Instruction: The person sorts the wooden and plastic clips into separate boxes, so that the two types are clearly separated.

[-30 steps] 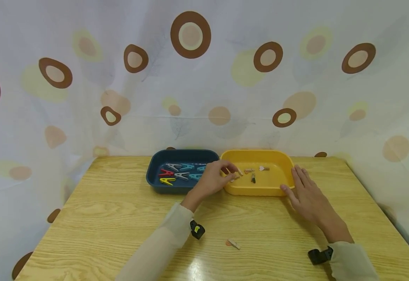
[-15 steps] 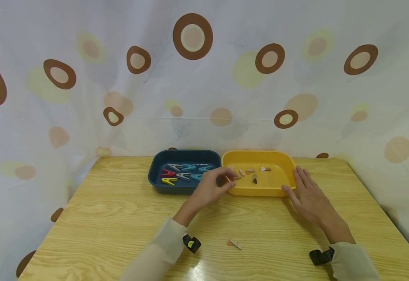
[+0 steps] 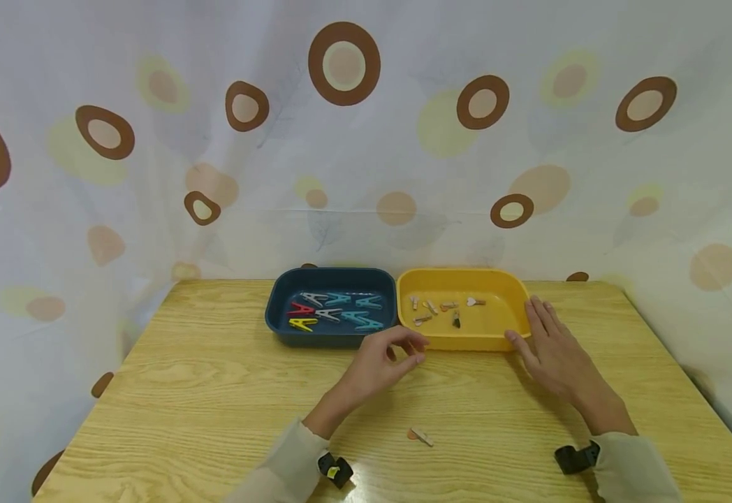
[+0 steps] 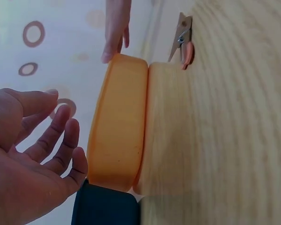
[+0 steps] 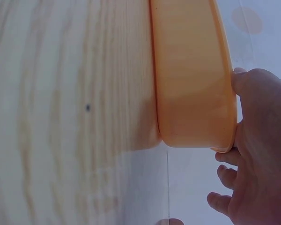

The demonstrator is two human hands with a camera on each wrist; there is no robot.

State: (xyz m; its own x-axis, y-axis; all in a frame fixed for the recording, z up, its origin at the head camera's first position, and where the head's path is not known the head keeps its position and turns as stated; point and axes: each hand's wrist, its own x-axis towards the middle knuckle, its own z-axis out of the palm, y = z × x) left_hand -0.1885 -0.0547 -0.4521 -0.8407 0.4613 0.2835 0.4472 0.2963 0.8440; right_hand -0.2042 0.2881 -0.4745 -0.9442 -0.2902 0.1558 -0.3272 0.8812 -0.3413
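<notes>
My left hand [image 3: 381,363] hovers in front of the trays, its fingers loosely bent and nothing between them; the left wrist view shows a gap between thumb and fingers. Straight-fingered, my right hand [image 3: 554,349] rests against the right end of the yellow tray [image 3: 466,343], with the thumb at its front rim. Several small wooden clothespins lie inside that tray, one with a white heart [image 3: 476,302]. A single wooden clothespin [image 3: 421,436] with an orange-pink piece lies on the table, nearer to me than the left hand.
A dark blue tray [image 3: 316,341] touches the yellow tray's left side. Several larger plastic clothespins lie in it, among them a yellow one [image 3: 303,324] and a red one [image 3: 301,309]. Behind the wooden table [image 3: 215,391] hangs a patterned curtain [image 3: 366,154].
My left hand has let go of a small wooden clothespin in the yellow tray and drawn back over its front rim toward me. The right hand has stayed at the tray's end.
</notes>
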